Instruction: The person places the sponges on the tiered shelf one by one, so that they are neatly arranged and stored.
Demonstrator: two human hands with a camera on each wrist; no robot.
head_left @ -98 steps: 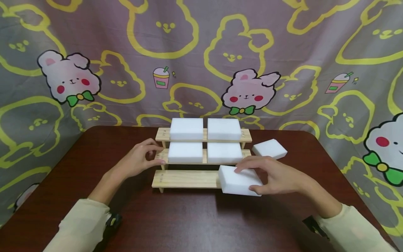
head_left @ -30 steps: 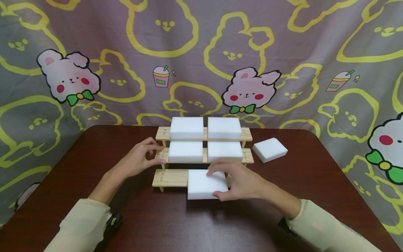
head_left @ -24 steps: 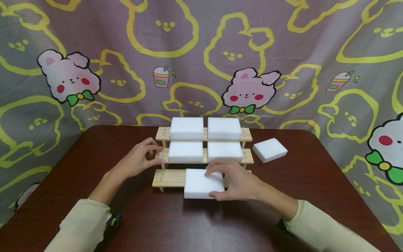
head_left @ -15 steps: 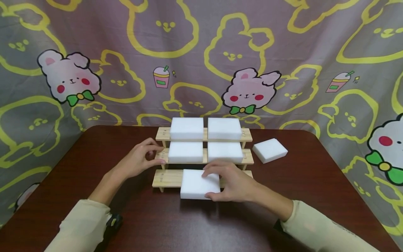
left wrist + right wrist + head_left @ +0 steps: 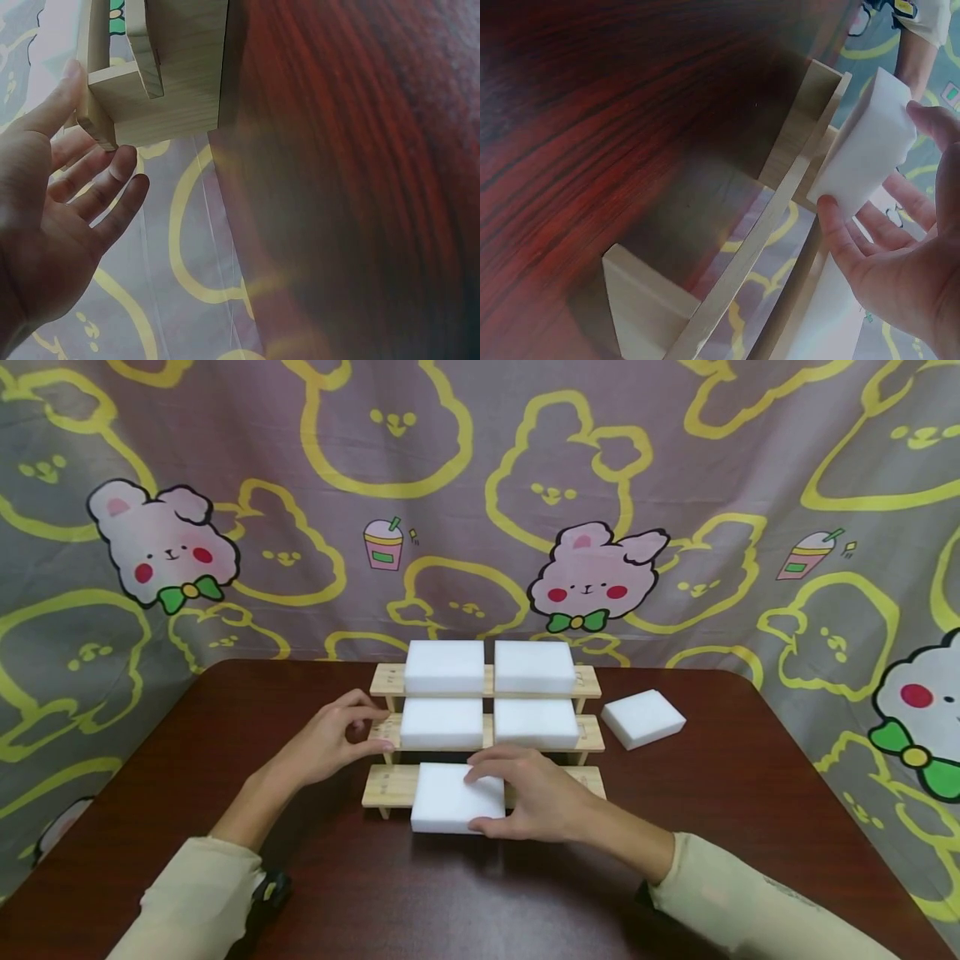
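My right hand [image 5: 536,797] grips a white foam block [image 5: 442,793] by its right side, thumb at the front and fingers behind. That block is over the lowest tier of a wooden three-tier stand [image 5: 388,785], sticking out past its front edge. In the right wrist view the foam block [image 5: 866,139] is between thumb and fingers; whether it touches the board I cannot tell. My left hand [image 5: 326,743] holds the left end of the middle tier. The left wrist view has the thumb of the left hand [image 5: 56,225] above that board and fingertips at its underside.
Two white blocks [image 5: 446,667] sit on the top tier, and two more white blocks [image 5: 442,722] on the middle one. Another white block [image 5: 643,718] lies on the dark red table [image 5: 420,902], right of the stand. A patterned curtain [image 5: 450,510] hangs behind.
My right hand has carried the foam block leftward along the lowest tier, from its right end to left of the middle. The left hand stays at the middle tier.
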